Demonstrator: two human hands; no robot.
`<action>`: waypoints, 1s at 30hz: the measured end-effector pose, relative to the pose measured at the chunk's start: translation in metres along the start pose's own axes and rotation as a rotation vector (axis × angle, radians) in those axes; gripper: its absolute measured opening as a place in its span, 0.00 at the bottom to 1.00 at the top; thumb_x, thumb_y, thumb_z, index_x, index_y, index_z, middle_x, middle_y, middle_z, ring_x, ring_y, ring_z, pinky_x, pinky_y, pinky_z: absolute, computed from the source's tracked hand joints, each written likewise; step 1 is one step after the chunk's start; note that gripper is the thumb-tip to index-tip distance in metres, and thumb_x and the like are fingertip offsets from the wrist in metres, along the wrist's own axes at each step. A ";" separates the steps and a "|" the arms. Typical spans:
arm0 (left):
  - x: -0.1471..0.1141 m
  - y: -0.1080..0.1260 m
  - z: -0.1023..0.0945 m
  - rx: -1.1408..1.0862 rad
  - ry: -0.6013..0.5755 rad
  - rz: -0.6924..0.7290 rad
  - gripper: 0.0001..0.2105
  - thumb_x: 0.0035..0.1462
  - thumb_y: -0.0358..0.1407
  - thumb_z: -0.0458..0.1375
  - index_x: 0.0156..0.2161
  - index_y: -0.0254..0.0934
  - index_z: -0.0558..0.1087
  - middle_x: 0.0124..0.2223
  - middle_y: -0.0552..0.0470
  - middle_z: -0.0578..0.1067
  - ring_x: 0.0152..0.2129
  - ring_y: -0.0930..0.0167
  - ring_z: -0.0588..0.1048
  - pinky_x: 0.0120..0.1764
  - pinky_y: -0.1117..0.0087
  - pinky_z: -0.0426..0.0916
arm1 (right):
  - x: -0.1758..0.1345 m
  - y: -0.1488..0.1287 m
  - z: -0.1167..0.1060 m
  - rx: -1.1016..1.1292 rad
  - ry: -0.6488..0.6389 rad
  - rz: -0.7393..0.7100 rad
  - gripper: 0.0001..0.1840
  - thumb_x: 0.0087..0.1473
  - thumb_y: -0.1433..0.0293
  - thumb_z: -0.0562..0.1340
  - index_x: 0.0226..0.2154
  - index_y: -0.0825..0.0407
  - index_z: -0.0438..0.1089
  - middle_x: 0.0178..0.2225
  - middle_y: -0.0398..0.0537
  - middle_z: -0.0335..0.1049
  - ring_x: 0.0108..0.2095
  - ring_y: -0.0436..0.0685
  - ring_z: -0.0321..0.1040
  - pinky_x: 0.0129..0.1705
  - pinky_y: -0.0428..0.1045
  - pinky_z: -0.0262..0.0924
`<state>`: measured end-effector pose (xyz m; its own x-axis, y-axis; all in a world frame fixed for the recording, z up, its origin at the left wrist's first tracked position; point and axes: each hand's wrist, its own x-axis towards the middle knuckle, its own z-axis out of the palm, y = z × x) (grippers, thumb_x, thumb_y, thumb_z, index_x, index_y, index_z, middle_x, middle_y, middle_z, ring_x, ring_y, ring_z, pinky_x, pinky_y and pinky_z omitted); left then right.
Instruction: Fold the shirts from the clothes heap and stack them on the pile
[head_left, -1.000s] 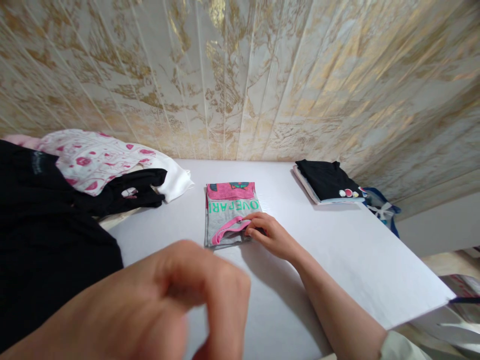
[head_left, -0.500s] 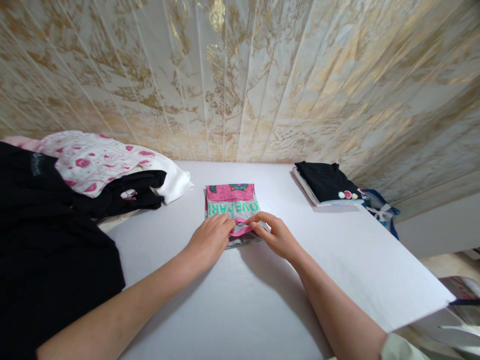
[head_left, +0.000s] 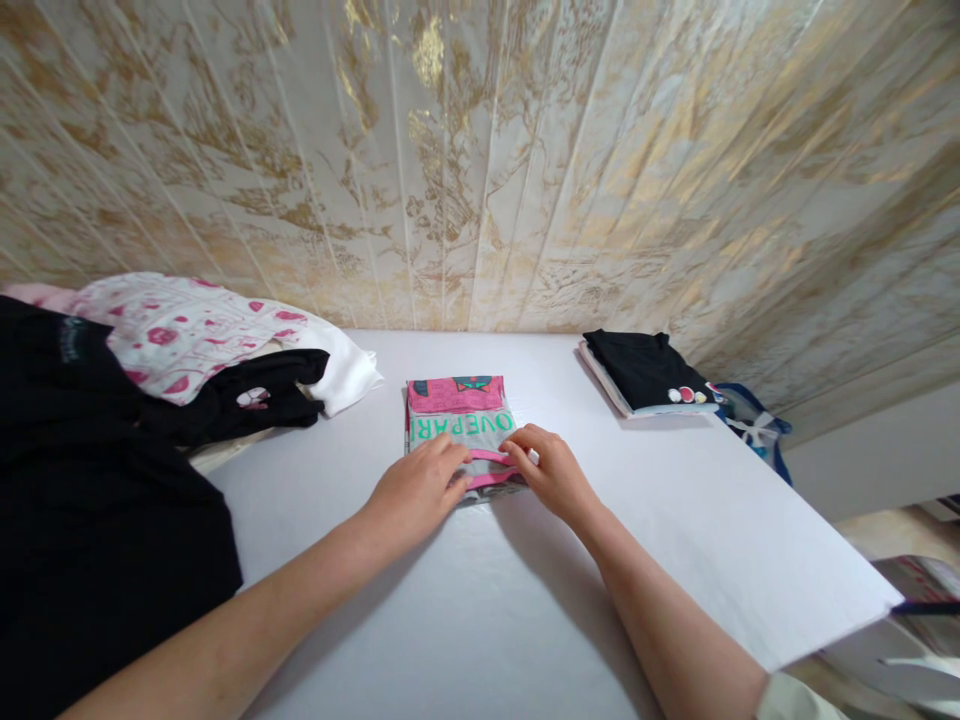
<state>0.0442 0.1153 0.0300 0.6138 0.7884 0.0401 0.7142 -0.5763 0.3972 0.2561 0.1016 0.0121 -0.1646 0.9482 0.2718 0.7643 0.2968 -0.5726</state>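
Observation:
A folded T-shirt (head_left: 454, 400), pink at the far end and grey with green lettering across the middle, lies on the white table. Two pink trim bands cross its near end. My left hand (head_left: 421, 485) is closed on the left side of this trim, thumb and fingers pinched at the cloth. Opposite it, my right hand (head_left: 553, 468) grips the trim's right side between thumb and fingers. A small white bit shows between the right fingers; what it is I cannot tell. Both hands partly cover the shirt's near half.
On the left lies a heap of loose clothes: a large black garment (head_left: 97, 520), a white one with pink print (head_left: 187, 335) and a smaller black one (head_left: 277, 390). A folded stack topped by black cloth (head_left: 637, 370) sits at the back right, beside a blue-edged bag (head_left: 757, 425).
The pink trim has parted into two bands between my hands, where it was bunched before. My right fingers have curled further in, and the white bit now shows. The view has shifted slightly.

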 end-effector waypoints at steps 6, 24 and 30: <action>-0.003 -0.001 0.007 0.056 -0.122 0.015 0.12 0.62 0.38 0.49 0.46 0.44 0.73 0.40 0.51 0.72 0.38 0.67 0.72 0.39 0.69 0.65 | 0.000 0.014 0.001 0.051 0.017 0.094 0.09 0.57 0.72 0.56 0.35 0.50 0.72 0.32 0.45 0.69 0.33 0.51 0.65 0.38 0.46 0.57; -0.003 0.008 0.019 -0.005 -0.051 0.147 0.18 0.57 0.35 0.56 0.53 0.49 0.69 0.44 0.50 0.68 0.44 0.64 0.68 0.47 0.62 0.64 | -0.001 0.015 -0.014 -0.071 -0.067 0.290 0.07 0.55 0.69 0.56 0.33 0.50 0.70 0.31 0.43 0.71 0.31 0.51 0.65 0.33 0.45 0.55; -0.002 0.016 0.026 0.152 -0.020 0.184 0.21 0.56 0.39 0.58 0.56 0.50 0.66 0.43 0.49 0.68 0.42 0.63 0.67 0.44 0.61 0.63 | -0.012 0.005 -0.022 -0.060 -0.279 0.252 0.08 0.50 0.66 0.63 0.35 0.49 0.66 0.34 0.42 0.67 0.31 0.50 0.63 0.32 0.44 0.53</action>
<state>0.0627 0.0989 0.0125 0.7441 0.6632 0.0802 0.6308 -0.7371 0.2425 0.2755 0.0898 0.0227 -0.1235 0.9875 -0.0976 0.8361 0.0505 -0.5462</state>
